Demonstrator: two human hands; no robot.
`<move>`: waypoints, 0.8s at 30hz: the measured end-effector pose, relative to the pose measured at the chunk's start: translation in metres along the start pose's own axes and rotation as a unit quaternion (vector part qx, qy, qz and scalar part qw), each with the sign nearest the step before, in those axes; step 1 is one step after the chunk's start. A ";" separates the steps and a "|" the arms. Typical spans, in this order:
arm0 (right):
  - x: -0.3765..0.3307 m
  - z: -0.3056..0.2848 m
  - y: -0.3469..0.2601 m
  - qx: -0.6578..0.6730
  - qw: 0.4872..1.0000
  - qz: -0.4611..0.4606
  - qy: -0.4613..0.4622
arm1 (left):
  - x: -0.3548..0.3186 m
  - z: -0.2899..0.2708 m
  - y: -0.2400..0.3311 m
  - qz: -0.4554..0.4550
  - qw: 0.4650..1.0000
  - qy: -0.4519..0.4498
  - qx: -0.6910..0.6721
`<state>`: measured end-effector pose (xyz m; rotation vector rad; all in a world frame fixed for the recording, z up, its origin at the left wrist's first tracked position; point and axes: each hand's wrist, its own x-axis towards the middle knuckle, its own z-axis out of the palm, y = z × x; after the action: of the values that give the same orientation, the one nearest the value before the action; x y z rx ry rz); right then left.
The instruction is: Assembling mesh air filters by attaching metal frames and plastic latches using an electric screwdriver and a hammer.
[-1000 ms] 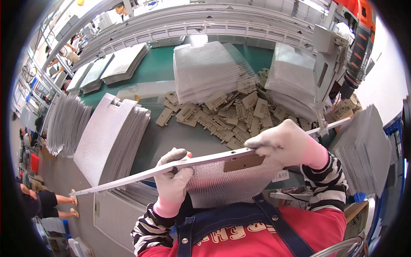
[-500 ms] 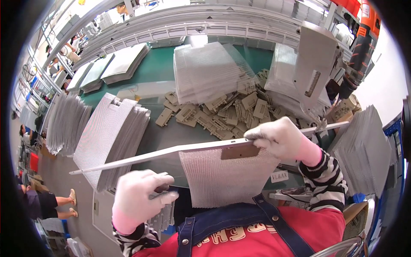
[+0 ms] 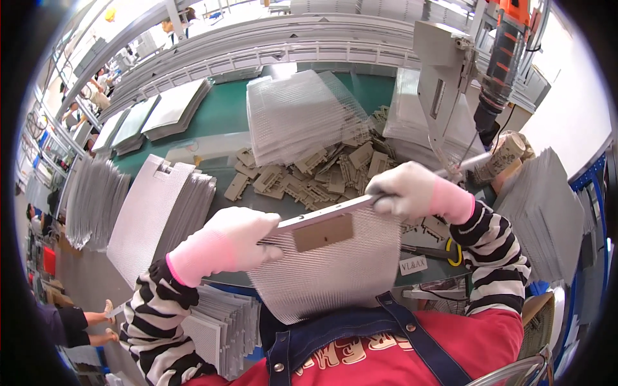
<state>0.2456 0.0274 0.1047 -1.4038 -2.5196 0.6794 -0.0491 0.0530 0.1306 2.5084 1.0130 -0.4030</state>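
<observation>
A silvery mesh panel hangs in front of my chest. Along its upper edge runs a long pale-grey metal strip, tilted up to the right. Just under the strip, a tan plastic piece sits at the panel's top. My left hand, in a white glove, is closed round the strip near the panel's left corner. Gloved too, my right hand grips the strip at the right corner. The strip's far end passes beyond my right hand, close to the bench machine.
Tan plastic pieces lie heaped on the green bench behind the panel. Mesh sheets are stacked beyond them; more panels stand at left and right. An orange-black power driver hangs at upper right. Yellow-handled scissors lie near my right forearm.
My left hand has moved up and right from below the strip, and has closed on it. The strip now slopes more steeply, and the panel has shifted slightly left.
</observation>
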 end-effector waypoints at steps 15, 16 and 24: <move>-0.001 -0.013 0.007 -0.012 1.000 -0.024 0.000 | 0.075 0.006 0.055 0.070 0.993 0.088 0.019; -0.002 -0.001 0.011 -0.064 0.993 -0.063 0.077 | 0.077 0.006 0.051 0.072 0.993 0.092 0.003; 0.004 -0.012 0.011 0.048 0.996 -0.023 -0.074 | 0.083 -0.014 0.061 0.010 0.993 0.039 -0.114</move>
<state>0.2563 0.0397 0.1096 -1.3029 -2.5831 0.9140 0.0532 0.0684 0.1248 2.3424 1.0010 -0.1725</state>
